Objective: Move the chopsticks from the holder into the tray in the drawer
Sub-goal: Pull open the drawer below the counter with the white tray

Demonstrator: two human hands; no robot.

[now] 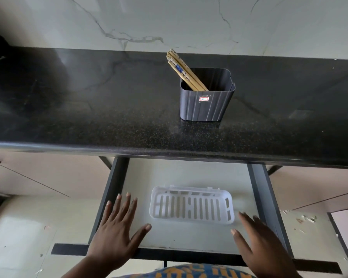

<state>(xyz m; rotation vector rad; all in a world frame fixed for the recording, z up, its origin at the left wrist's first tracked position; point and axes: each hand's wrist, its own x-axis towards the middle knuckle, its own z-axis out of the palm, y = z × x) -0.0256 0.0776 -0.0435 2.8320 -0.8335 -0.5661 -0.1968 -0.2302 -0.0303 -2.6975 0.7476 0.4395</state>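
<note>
A: Where do the chopsticks (182, 72) stand?

B: They are in the dark ribbed holder (206, 97), a bundle of wooden sticks leaning toward its left rear corner, tops well above the rim. The holder sits upright on the black speckled countertop (88, 117), near the marble-patterned wall (169, 21).

A: And the drawer (189, 173)?

B: It is pulled out below the counter edge, dark side rails showing on each side. A white slotted tray (191, 205) lies flat on its pale floor, nothing in it.

A: What are the person's hands doing?

B: The left hand (117, 227) is spread open, palm down, fingers splayed over the drawer's left front part, just left of the tray and holding nothing. The right hand (257, 241) is likewise open and empty, palm down near the drawer's right front corner, just beside the tray's right end; it looks slightly blurred. Whether either palm touches the drawer cannot be told
</note>
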